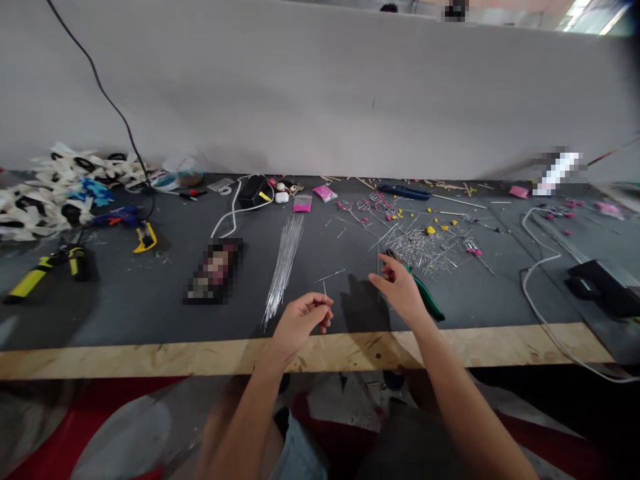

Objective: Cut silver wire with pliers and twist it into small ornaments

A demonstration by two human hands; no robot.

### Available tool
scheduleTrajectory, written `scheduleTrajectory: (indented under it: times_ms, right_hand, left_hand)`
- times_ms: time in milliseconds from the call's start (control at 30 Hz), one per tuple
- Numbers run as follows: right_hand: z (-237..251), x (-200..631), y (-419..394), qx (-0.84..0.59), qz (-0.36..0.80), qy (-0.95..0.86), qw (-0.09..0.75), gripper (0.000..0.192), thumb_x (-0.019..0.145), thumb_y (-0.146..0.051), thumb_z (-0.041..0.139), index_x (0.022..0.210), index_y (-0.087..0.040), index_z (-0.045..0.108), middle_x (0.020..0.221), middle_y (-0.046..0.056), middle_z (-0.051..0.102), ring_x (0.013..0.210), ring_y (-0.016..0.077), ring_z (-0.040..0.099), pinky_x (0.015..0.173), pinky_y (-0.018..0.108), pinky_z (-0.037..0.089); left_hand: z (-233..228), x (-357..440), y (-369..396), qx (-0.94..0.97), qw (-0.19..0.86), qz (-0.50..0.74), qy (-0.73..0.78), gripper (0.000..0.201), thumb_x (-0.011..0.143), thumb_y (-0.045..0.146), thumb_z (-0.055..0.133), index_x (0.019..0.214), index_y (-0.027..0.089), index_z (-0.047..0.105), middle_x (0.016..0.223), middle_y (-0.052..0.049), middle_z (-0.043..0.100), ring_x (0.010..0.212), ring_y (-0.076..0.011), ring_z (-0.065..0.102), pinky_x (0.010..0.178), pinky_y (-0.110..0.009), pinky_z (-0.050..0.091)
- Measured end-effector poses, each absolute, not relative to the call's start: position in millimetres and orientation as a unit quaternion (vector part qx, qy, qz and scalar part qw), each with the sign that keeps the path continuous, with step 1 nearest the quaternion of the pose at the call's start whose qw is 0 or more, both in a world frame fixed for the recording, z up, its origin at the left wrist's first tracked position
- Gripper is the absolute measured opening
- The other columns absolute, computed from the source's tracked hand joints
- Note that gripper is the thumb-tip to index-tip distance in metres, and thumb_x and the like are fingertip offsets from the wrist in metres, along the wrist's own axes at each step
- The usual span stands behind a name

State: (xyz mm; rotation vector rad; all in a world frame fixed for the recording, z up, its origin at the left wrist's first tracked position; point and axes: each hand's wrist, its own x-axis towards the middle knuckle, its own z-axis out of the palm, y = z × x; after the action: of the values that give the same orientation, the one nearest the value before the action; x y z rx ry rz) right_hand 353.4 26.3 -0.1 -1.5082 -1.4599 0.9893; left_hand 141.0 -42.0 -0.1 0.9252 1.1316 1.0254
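Left hand (303, 320), lower centre: fingers pinched on short wire piece (325, 291) | right hand (400, 287): fingers loosely apart, holding nothing, beside green pliers (425, 293) | wire bundle (283, 267) left of centre | pink packets (325, 193) upper centre, contents unreadable

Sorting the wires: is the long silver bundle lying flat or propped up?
Lying flat: the wire bundle rests lengthwise on the dark table, fanning toward the near edge.

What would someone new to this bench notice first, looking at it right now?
Probably the two bare hands at the near edge: the left hand pinches a short wire piece, and the right hand reaches over the green-handled pliers. Next, the long bundle of silver wires lying mid-table, and the scatter of cut wire bits and pink and yellow beads beyond the right hand.
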Motion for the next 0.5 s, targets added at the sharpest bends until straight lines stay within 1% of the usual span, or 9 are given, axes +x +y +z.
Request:
scheduleTrajectory:
  times_ms: [33, 67, 133, 200, 300, 400, 433, 467, 500]
  right_hand:
    - [1.6, 348.2, 20.8, -0.571, 0.417, -0.591, 0.389, 0.045, 0.071, -0.034, 0.066, 0.113, -0.020, 0.061, 0.082, 0.002, 0.058, 0.069, 0.0143, 0.051, 0.063, 0.027, 0.043]
    - [3.2, 342.3, 14.2, -0.538, 0.469, -0.600, 0.362, 0.037, 0.073, -0.036, 0.064, 0.106, -0.020, 0.064, 0.077, 0.001, 0.058, 0.067, 0.0137, 0.051, 0.062, 0.026, 0.043]
    - [4.8, 330.9, 0.9, -0.485, 0.558, -0.590, 0.324, 0.033, 0.073, -0.037, 0.064, 0.101, -0.020, 0.066, 0.075, 0.000, 0.059, 0.062, 0.0120, 0.051, 0.056, 0.024, 0.041]
    - [3.7, 322.6, -8.7, -0.473, 0.609, -0.557, 0.308, 0.029, 0.074, -0.036, 0.064, 0.097, -0.019, 0.065, 0.073, 0.000, 0.060, 0.058, 0.0110, 0.050, 0.051, 0.023, 0.039]
    - [-0.9, 319.3, -12.4, -0.483, 0.610, -0.524, 0.345, 0.020, 0.073, -0.034, 0.065, 0.086, -0.018, 0.065, 0.071, -0.001, 0.061, 0.059, 0.0109, 0.051, 0.054, 0.023, 0.041]
    - [-4.6, 325.8, -9.1, -0.491, 0.585, -0.501, 0.406, 0.017, 0.073, -0.033, 0.065, 0.082, -0.019, 0.064, 0.074, -0.001, 0.062, 0.064, 0.0115, 0.054, 0.062, 0.024, 0.044]
    - [-5.3, 329.3, -8.0, -0.491, 0.584, -0.491, 0.422, 0.017, 0.074, -0.033, 0.065, 0.083, -0.019, 0.063, 0.075, -0.001, 0.062, 0.065, 0.0116, 0.054, 0.064, 0.025, 0.044]
    - [-5.9, 333.1, -7.2, -0.489, 0.586, -0.481, 0.431, 0.017, 0.075, -0.033, 0.064, 0.084, -0.019, 0.062, 0.074, -0.001, 0.062, 0.066, 0.0116, 0.054, 0.065, 0.025, 0.044]
    - [-6.5, 336.8, -6.7, -0.487, 0.592, -0.476, 0.431, 0.018, 0.075, -0.033, 0.064, 0.084, -0.018, 0.062, 0.073, -0.001, 0.061, 0.065, 0.0117, 0.054, 0.065, 0.025, 0.044]
  left_hand:
    - [-0.8, 144.2, -41.5, 0.416, 0.618, 0.437, 0.504, 0.014, 0.075, 0.022, 0.056, 0.085, 0.014, 0.061, 0.067, -0.001, 0.060, 0.058, -0.0104, 0.055, 0.053, -0.022, 0.045]
    - [-1.5, 148.0, -41.1, 0.430, 0.609, 0.424, 0.513, 0.016, 0.075, 0.023, 0.056, 0.087, 0.014, 0.062, 0.068, -0.001, 0.061, 0.059, -0.0107, 0.055, 0.054, -0.022, 0.045]
    - [-2.7, 156.6, -40.8, 0.466, 0.587, 0.402, 0.525, 0.018, 0.076, 0.024, 0.056, 0.089, 0.014, 0.063, 0.069, -0.001, 0.062, 0.060, -0.0113, 0.056, 0.056, -0.023, 0.045]
    - [-4.0, 164.1, -40.4, 0.504, 0.563, 0.387, 0.528, 0.018, 0.077, 0.025, 0.055, 0.088, 0.015, 0.064, 0.068, -0.001, 0.063, 0.061, -0.0121, 0.057, 0.058, -0.023, 0.045]
    - [-6.0, 169.8, -37.6, 0.546, 0.536, 0.377, 0.522, 0.020, 0.079, 0.029, 0.053, 0.089, 0.017, 0.066, 0.073, -0.001, 0.066, 0.065, -0.0142, 0.059, 0.061, -0.023, 0.046]
    - [-7.3, 168.7, -26.6, 0.574, 0.518, 0.364, 0.520, 0.024, 0.081, 0.035, 0.053, 0.093, 0.019, 0.066, 0.075, -0.002, 0.068, 0.065, -0.0166, 0.061, 0.058, -0.024, 0.046]
    - [-7.6, 167.4, -20.5, 0.588, 0.494, 0.361, 0.529, 0.025, 0.081, 0.036, 0.054, 0.094, 0.020, 0.066, 0.073, -0.002, 0.068, 0.064, -0.0172, 0.061, 0.058, -0.025, 0.046]
    - [-8.0, 166.0, -13.3, 0.604, 0.442, 0.373, 0.549, 0.022, 0.081, 0.036, 0.055, 0.091, 0.021, 0.067, 0.073, -0.002, 0.068, 0.065, -0.0176, 0.061, 0.061, -0.026, 0.046]
    - [-8.6, 164.8, -5.5, 0.623, 0.381, 0.384, 0.565, 0.019, 0.081, 0.034, 0.055, 0.089, 0.022, 0.067, 0.082, -0.003, 0.069, 0.072, -0.0186, 0.061, 0.068, -0.028, 0.045]
